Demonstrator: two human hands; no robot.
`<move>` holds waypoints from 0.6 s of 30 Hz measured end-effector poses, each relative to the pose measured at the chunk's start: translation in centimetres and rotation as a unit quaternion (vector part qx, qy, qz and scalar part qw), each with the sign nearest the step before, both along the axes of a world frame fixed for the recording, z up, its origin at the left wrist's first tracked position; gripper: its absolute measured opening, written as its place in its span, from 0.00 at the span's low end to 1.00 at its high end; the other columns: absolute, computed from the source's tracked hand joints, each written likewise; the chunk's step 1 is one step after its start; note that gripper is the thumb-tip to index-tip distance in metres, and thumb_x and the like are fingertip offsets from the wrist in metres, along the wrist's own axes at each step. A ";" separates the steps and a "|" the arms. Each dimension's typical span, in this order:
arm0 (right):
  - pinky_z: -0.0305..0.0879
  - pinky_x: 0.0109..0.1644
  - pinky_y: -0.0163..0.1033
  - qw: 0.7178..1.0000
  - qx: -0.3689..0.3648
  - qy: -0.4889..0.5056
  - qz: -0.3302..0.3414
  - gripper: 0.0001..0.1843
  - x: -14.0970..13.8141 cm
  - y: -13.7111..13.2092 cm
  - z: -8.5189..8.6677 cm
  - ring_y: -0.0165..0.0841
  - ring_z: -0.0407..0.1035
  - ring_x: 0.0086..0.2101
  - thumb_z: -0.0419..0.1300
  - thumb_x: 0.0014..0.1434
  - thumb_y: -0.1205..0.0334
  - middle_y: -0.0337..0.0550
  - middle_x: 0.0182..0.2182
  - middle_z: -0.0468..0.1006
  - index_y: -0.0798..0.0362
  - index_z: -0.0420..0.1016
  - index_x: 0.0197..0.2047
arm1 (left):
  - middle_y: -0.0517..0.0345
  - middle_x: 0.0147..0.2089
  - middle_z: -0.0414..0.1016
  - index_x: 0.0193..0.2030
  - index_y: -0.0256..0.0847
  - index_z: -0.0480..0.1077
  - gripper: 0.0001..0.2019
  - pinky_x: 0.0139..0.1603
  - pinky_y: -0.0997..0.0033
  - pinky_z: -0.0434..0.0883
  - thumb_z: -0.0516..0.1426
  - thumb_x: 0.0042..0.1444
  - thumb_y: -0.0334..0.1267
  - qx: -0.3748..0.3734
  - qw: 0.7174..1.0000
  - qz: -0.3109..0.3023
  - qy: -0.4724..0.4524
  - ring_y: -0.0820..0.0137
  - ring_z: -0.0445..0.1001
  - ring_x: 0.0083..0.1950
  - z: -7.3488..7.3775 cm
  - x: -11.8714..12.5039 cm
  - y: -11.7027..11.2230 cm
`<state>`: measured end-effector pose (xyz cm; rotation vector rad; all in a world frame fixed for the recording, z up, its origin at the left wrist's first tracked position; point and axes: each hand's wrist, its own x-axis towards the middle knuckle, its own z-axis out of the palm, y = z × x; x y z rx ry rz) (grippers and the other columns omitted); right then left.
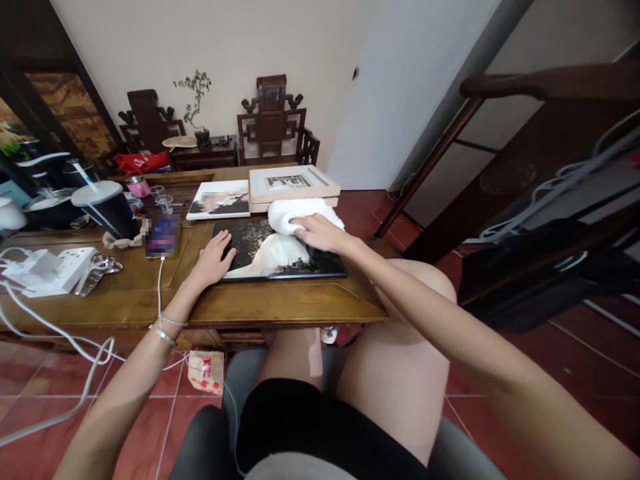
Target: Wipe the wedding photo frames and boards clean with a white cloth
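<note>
A dark photo panel (pixel 250 241) with a white dress in its picture lies flat on the wooden table (pixel 240 303), close to the front edge. My left hand (pixel 215 257) rests on the panel's left side, its fingers stretched and spread. In my right hand (pixel 321 231) is a bunched white cloth (pixel 285 213), held over the panel's upper right part. The cloth covers that corner of the picture. Just behind it sits a stack of pale frames (pixel 295 183), the top one showing a small photo. Left of the stack lies a white-edged photo canvas (pixel 220 199).
On the left are a black cup with a straw (pixel 107 210), a phone (pixel 163 237) on a charging cable, and a white power strip (pixel 60 270). Small clear cups (pixel 164 202) stand behind the phone. A wooden chair (pixel 273 120) is beyond the table; a paper bag (pixel 206 372) is on the floor.
</note>
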<state>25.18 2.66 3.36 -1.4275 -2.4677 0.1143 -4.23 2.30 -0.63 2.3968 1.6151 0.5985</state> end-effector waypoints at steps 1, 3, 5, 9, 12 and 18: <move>0.56 0.56 0.57 1.000 0.006 -0.012 0.008 0.22 0.0 -1.0 -0.5 0.49 0.69 0.49 0.45 0.59 0.66 0.59 0.50 0.76 0.59 0.74 0.50 | 0.44 0.72 0.53 0.67 0.37 0.59 0.27 0.69 0.46 0.54 0.46 0.64 0.46 0.000 1.000 -0.001 0.001 0.61 0.50 0.73 0.0 0.0 0.0; 0.51 0.60 0.61 0.999 0.017 -0.027 0.034 0.21 0.0 -3.7 -1.4 0.51 0.64 0.56 0.47 0.59 0.66 0.59 0.54 0.73 0.58 0.75 0.50 | 0.45 0.72 0.53 0.67 0.38 0.59 0.27 0.69 0.45 0.53 0.46 0.64 0.47 0.003 1.000 -0.002 0.000 0.60 0.50 0.73 0.0 0.0 0.0; 0.48 0.62 0.62 0.997 0.023 -0.028 0.073 0.19 0.2 -6.9 -1.6 0.50 0.57 0.62 0.48 0.58 0.66 0.58 0.57 0.71 0.56 0.76 0.47 | 0.46 0.72 0.54 0.67 0.39 0.58 0.27 0.69 0.44 0.53 0.45 0.64 0.47 0.006 1.000 0.000 -0.001 0.60 0.51 0.73 -0.1 0.1 0.0; 0.54 0.60 0.55 0.993 0.003 -0.019 0.118 0.16 0.6 -12.7 0.0 0.47 0.60 0.60 0.49 0.57 0.68 0.54 0.56 0.72 0.53 0.76 0.41 | 0.45 0.72 0.53 0.67 0.39 0.58 0.27 0.69 0.44 0.53 0.45 0.64 0.46 0.000 1.000 0.003 0.005 0.60 0.49 0.73 0.0 0.2 0.0; 0.63 0.50 0.47 0.995 -0.048 -0.006 0.086 0.16 0.5 -13.7 2.4 0.44 0.71 0.46 0.49 0.57 0.67 0.50 0.42 0.79 0.52 0.77 0.41 | 0.44 0.72 0.52 0.67 0.37 0.58 0.27 0.69 0.45 0.52 0.45 0.64 0.45 -0.006 1.000 0.005 0.010 0.61 0.49 0.74 0.1 0.4 -0.2; 0.62 0.49 0.43 0.995 -0.090 0.030 0.021 0.19 -1.5 -6.9 4.7 0.43 0.69 0.45 0.48 0.58 0.65 0.48 0.41 0.80 0.52 0.78 0.46 | 0.44 0.72 0.53 0.67 0.38 0.58 0.26 0.69 0.44 0.53 0.45 0.64 0.45 -0.001 1.000 0.005 0.010 0.60 0.49 0.73 0.1 0.3 -0.2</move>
